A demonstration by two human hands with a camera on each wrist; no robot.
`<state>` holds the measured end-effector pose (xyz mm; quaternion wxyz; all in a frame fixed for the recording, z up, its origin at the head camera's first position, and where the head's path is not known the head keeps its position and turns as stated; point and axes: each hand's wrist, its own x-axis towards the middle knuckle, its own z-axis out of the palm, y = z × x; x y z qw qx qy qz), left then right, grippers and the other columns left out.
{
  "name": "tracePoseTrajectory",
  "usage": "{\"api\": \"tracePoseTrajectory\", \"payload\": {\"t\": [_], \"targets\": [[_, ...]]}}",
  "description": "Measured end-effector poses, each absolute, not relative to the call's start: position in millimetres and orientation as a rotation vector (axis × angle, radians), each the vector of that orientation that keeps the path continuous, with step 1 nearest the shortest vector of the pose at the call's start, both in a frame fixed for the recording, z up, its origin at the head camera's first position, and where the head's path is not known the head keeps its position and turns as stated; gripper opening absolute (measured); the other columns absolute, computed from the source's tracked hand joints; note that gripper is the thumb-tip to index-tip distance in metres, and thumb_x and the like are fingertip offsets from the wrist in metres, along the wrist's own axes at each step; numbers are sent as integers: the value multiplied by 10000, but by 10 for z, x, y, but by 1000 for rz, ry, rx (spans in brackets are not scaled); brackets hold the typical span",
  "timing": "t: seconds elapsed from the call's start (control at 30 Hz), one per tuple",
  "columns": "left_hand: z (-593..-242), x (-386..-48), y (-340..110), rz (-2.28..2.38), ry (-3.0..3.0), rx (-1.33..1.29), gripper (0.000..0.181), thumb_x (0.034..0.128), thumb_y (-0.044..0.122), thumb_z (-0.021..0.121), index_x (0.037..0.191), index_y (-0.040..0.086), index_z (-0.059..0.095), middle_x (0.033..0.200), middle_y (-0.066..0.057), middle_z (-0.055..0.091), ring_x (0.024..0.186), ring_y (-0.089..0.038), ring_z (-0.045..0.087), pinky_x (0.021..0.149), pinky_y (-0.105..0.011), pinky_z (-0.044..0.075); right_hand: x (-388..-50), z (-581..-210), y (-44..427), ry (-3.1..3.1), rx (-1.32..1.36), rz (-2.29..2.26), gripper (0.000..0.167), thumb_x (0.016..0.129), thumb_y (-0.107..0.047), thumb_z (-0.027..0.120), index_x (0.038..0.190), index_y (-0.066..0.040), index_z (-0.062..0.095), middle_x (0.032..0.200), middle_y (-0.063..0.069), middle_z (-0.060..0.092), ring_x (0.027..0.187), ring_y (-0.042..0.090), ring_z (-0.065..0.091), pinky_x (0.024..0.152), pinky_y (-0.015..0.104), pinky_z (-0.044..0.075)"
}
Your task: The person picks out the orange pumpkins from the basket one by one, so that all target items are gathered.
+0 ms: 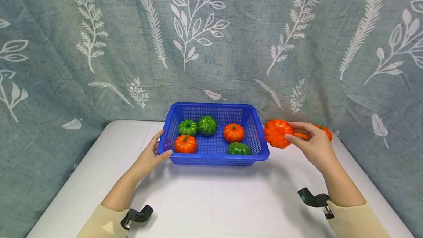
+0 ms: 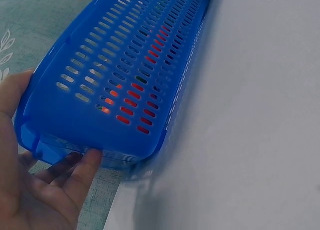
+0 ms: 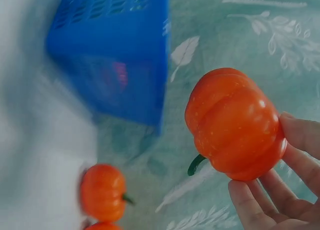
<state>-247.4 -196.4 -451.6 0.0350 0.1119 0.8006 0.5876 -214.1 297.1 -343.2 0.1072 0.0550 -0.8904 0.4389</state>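
Pinches an orange pumpkin (image 1: 277,134) in the right hand (image 1: 312,144) — thumb on one side, fingers on the other, parted by the pumpkin's width. Holds it in the air near the basket's right end, apart from the wall in the right wrist view, green stem pointing down and left there. Grips the blue basket (image 1: 214,156) at its left front corner with the left hand (image 1: 148,157), thumb on the front rim, fingers bent against the short end.

Has five pumpkins inside: a round green one (image 1: 207,125) beside a smaller green one (image 1: 187,127) at back left, an orange one (image 1: 185,144) at front left, another orange one (image 1: 233,132) toward the right, and a dark green one (image 1: 239,148) at front right, partly hidden by the front wall. Has two more orange pumpkins (image 3: 103,192) on the white table (image 1: 205,201) beyond the right hand — partly covered by it in the head view. Wears cream sleeves (image 1: 102,223). Faces a leaf-patterned curtain (image 1: 244,54).
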Motion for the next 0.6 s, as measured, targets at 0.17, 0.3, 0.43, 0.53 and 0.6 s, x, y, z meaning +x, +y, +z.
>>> {"api": "tracePoseTrajectory", "payload": {"t": [0.17,0.3,0.43,0.53,0.6], "targets": [[-4509,-2479,-1970,1800,2455,345,874,973,164,666,1621,163,78,1549,-275,340,1385,-436,411,1103,-541,372,-2209,-3583,3155,-2659,95,1247,588,930,-390,713,1406,-77,569,1352,195,577,1111,237,627,746,101,505],[-4504,-2480,-1962,1797,2453,344,876,973,158,667,1621,165,77,1551,-273,337,1391,-434,404,1109,-540,363,-2273,-3702,3286,-2688,41,1211,606,932,-407,706,1410,-64,562,1361,214,562,1183,395,586,785,190,527],[-4506,-2476,-1967,1794,2458,344,878,971,164,671,1621,164,80,1551,-274,336,1392,-436,402,1109,-542,360,-2344,-3811,3389,-2716,3,1198,623,936,-408,701,1421,-49,548,1371,232,552,1248,446,537,876,390,537],[-4507,-2474,-1973,1792,2461,345,878,971,166,670,1621,164,80,1549,-276,338,1390,-438,404,1107,-544,362,-2406,-3897,3452,-2726,-10,1182,608,937,-382,709,1410,-30,557,1360,254,559,1250,460,530,869,420,540],[-4508,-2475,-1975,1792,2463,346,877,971,164,669,1621,165,81,1547,-277,341,1387,-439,408,1106,-544,364,-2450,-3954,3492,-2732,-6,1161,591,938,-355,716,1398,-17,565,1349,269,564,1240,466,536,826,343,550]]}}
